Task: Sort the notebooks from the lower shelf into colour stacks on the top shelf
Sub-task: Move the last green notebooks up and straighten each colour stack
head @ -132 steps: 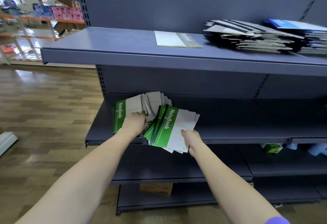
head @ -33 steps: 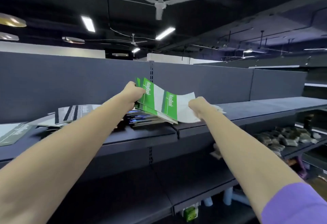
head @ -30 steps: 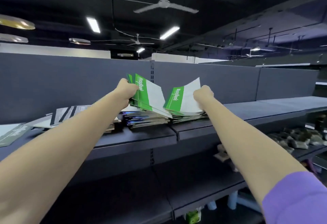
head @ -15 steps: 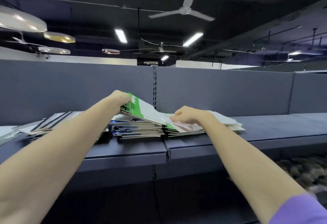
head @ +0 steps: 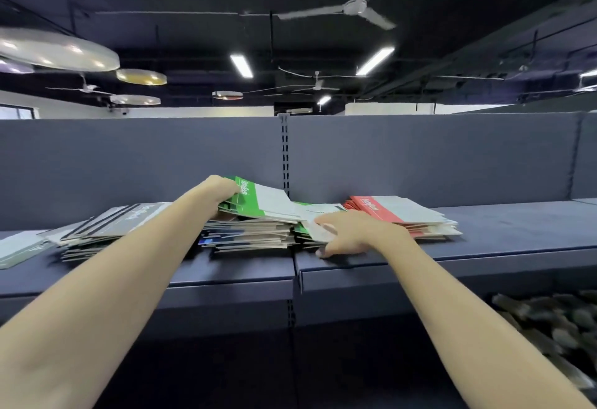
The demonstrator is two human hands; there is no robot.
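**A:** Notebooks on the top shelf, that's where I am. My left hand is curled round the near end of the green notebooks, thumb under, fingers over, keeping that end tilted up off the pile below.

**B:** Why keep them tilted?

**A:** I reckon it's so the far end can slide into place. They're lying across the blue stack, and I'd judge they belong in the gap beside it, where green edges already show.

**B:** And your right hand?

**A:** Fingers fairly straight and spread, resting flat on the white part of a cover at the low end, thumb down near the shelf lip. It presses, it doesn't grip; I think it's steadying the pile so nothing skates off the front.

**B:** What's either side?

**A:** Red stack just beside my right hand, touching the green pile or very close, I can't tell which. Grey stack to the left of the blue, and a single pale notebook at the far left edge.

**B:** Risk?

**A:** Thin, slippery covers. Let go too soon and they could fan out over the blue.
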